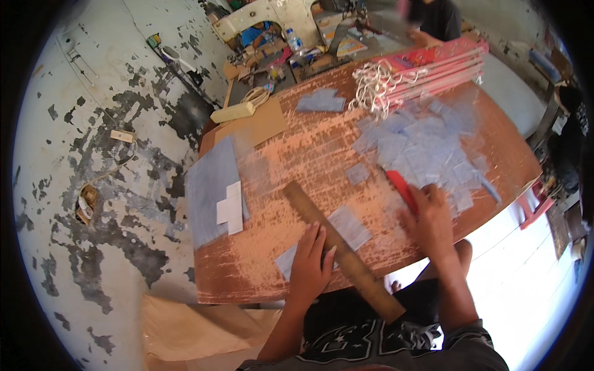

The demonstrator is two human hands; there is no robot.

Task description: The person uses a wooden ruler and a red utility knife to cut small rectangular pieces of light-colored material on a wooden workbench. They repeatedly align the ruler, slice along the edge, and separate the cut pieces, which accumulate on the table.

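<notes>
My left hand (pixel 311 263) lies flat with fingers spread on a long wooden ruler (pixel 337 250), pressing it down over a clear plastic sheet (pixel 346 230) on the worn brown table (pixel 297 154). My right hand (pixel 430 219) is closed around a red-handled cutter (pixel 401 187), just right of the ruler. Its blade end sits beside a spread of several small cut clear plastic pieces (pixel 427 142).
A large grey-blue sheet with white cards (pixel 213 185) lies at the table's left. Cardboard (pixel 253 123), pink flat bags with white cord handles (pixel 427 68) and a sewing machine (pixel 272 18) stand at the far end. Another person (pixel 436 18) sits beyond. A peeling wall is on the left.
</notes>
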